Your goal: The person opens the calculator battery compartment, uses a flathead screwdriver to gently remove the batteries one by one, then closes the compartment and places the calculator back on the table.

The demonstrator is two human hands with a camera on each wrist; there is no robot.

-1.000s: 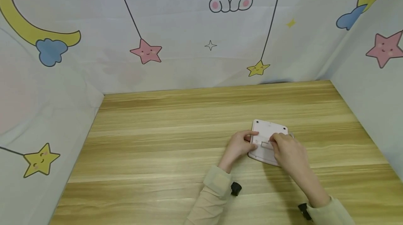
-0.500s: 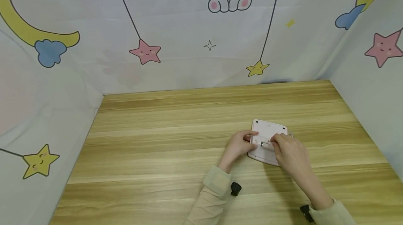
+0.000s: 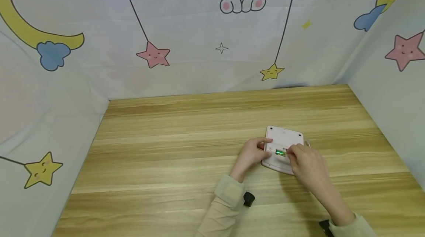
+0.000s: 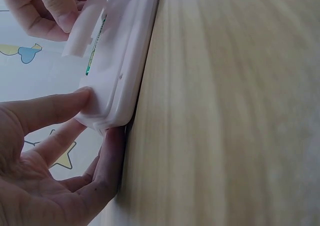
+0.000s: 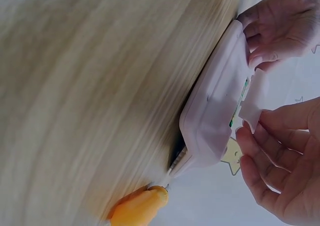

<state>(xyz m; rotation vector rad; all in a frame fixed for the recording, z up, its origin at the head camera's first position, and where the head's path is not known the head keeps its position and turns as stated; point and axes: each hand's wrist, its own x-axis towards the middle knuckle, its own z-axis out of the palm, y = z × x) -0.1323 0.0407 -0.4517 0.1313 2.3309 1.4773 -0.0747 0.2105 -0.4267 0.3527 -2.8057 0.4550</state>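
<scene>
A flat pale pink device (image 3: pixel 280 137), shaped like a desk calculator, lies back side up on the table. My left hand (image 3: pixel 252 152) grips its left edge, thumb on the back and other fingers at the side and underneath. Between the thumb and fingers of my right hand (image 3: pixel 308 161) is a thin pale pink battery cover (image 5: pixel 255 96), tilted up off the back. A green battery (image 3: pixel 280 152) shows in the uncovered compartment. In the right wrist view, an orange-handled tool (image 5: pixel 137 208) resembling a screwdriver lies beside the device; the right hand mostly hides it in the head view.
The wood-grain table (image 3: pixel 172 156) stretches to the left of both hands. White cloth (image 3: pixel 199 27) printed with stars, moons and a bear closes off its back and sides. Small black wrist cameras sit at both cuffs.
My right hand has lifted the battery cover off the device's back, moving slightly right and exposing the green battery. My left hand keeps its grip on the same edge.
</scene>
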